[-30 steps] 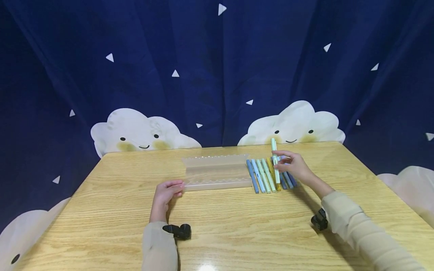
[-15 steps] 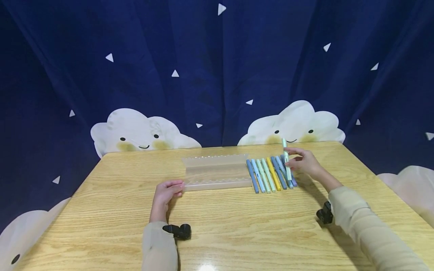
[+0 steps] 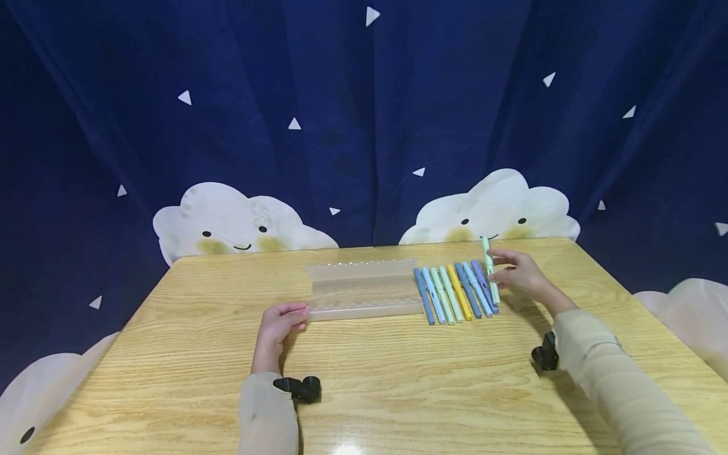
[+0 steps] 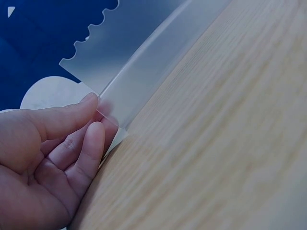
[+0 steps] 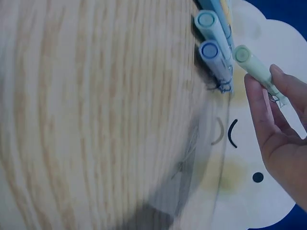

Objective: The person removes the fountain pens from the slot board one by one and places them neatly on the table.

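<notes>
In the head view, my right hand (image 3: 520,275) pinches a light green capped pen (image 3: 494,293) between thumb and fingers. That pen (image 5: 255,68) is raised above the table at the right end of a row of pens, beside a violet-blue pen (image 5: 217,61) lying there. The row also has blue, light green and one yellow pen (image 3: 459,292), side by side. My left hand (image 3: 281,322) holds the near left corner of a clear plastic pen holder (image 3: 364,311) with scalloped edges. Thumb and fingers grip that corner in the left wrist view, partly seen through the plastic (image 4: 148,57).
The wooden table (image 3: 364,379) ends at a dark blue curtain (image 3: 318,76) with white clouds. The pen row lies directly against the holder's right end. A small black camera (image 3: 546,352) is strapped at my right wrist, another camera (image 3: 301,388) at my left.
My right hand has carried the light green pen rightward, from above the yellow pen to the row's right end, and slightly lowered it. The left hand and the holder stay put.
</notes>
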Action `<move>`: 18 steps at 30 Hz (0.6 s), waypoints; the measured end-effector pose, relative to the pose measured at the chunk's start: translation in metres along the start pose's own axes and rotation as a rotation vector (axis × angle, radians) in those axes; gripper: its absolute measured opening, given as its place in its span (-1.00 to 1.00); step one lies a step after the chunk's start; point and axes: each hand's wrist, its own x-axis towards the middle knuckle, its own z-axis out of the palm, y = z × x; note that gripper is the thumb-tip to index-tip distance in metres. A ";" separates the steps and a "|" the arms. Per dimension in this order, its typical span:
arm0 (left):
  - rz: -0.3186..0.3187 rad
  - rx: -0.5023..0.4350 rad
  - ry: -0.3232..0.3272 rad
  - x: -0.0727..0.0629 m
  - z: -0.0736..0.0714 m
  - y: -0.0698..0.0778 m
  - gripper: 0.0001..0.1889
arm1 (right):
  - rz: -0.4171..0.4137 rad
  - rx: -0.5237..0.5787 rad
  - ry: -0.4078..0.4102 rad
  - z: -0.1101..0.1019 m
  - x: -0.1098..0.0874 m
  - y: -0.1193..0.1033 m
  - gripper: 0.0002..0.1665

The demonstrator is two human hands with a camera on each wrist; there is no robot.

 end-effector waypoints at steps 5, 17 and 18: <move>-0.002 -0.012 -0.007 0.000 0.000 0.001 -0.74 | 0.016 -0.040 -0.018 -0.005 0.001 0.009 -0.28; -0.002 -0.024 -0.013 -0.001 -0.001 0.001 -0.73 | 0.178 -0.088 -0.054 -0.004 0.005 0.018 -0.23; -0.003 -0.039 -0.020 0.002 -0.002 -0.001 -0.73 | 0.188 -0.088 -0.057 -0.004 0.005 0.018 -0.23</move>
